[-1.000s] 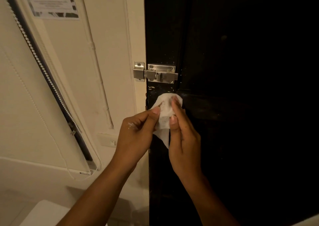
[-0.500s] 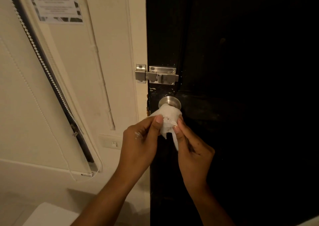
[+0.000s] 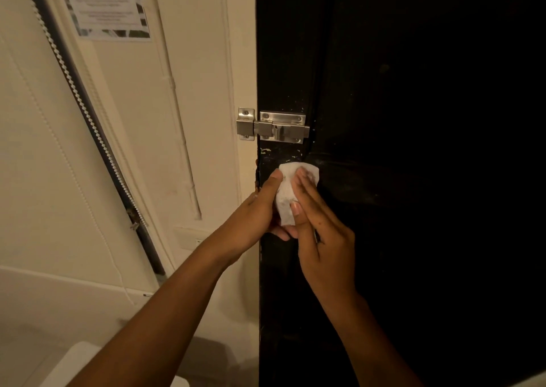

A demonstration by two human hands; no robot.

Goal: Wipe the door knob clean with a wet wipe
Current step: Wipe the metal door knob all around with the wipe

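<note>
just below the steel latch (image 3: 273, 126) on the dark door (image 3: 413, 150), both hands press a wet wipe (image 3: 285, 194) over the hidden door knob; left hand (image 3: 254, 218) and right hand (image 3: 322, 233) each grip it closed-fingered. best done by twisting fully around.

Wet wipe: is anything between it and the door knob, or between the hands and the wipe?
Nothing visible. The wet wipe is draped where the knob sits, hiding it, just below the slide bolt. The left hand and right hand both pinch the wipe directly.
</note>
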